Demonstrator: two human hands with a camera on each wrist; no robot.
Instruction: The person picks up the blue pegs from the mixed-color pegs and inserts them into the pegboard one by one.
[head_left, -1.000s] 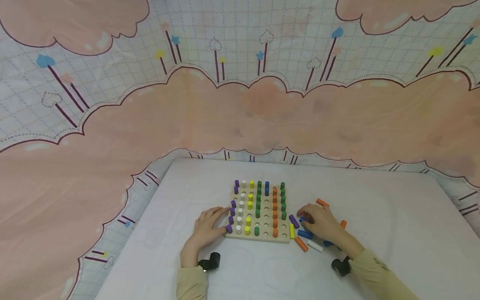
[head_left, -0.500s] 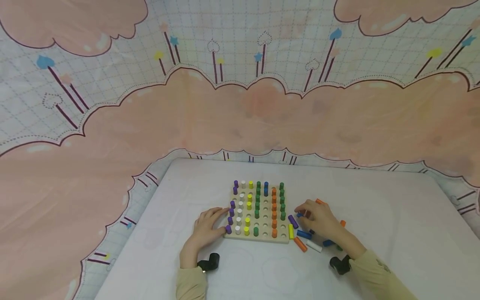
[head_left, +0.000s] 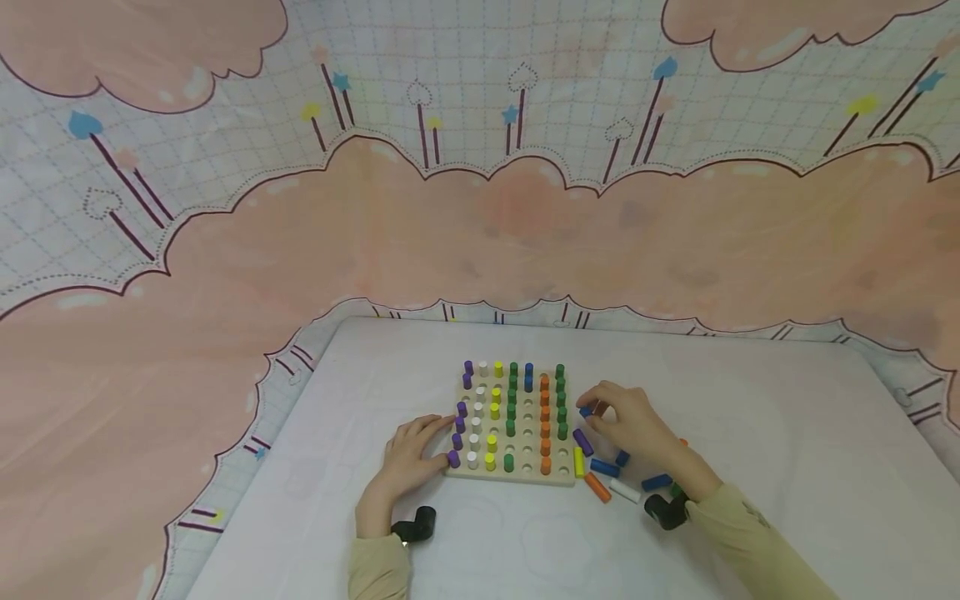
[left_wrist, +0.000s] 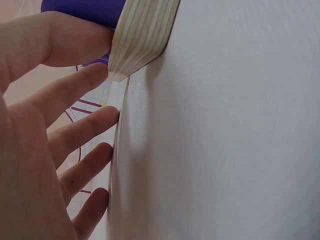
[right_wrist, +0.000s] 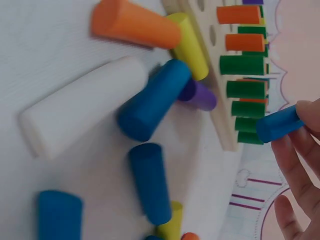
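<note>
A wooden pegboard (head_left: 555, 477) lies on the table with rows of upright coloured pegs and some bare holes. My left hand (head_left: 407, 458) rests at its left edge, fingers fairly straight; in the left wrist view the thumb (left_wrist: 82, 42) touches the board's side beside a purple peg (left_wrist: 85, 9). Just off the board's right edge, my right hand (head_left: 633, 423) pinches a blue peg (right_wrist: 280, 123) between thumb and fingertips, held above the table. Two blue pegs (head_left: 528, 377) stand at the far end of one column, left of a row of orange pegs (head_left: 545, 414).
Right of the board lie loose pegs: purple (head_left: 582, 442), yellow (head_left: 579, 463), orange (head_left: 597, 487), white (head_left: 625, 490) and several blue ones (head_left: 604, 467). Black wrist devices (head_left: 415, 525) sit at both wrists. A patterned cloth (head_left: 480, 242) hangs behind the white table (head_left: 450, 550).
My right hand has lifted the blue peg from among the loose pegs and carried it left and away from me, towards the board. The left hand has stayed at the board's edge.
</note>
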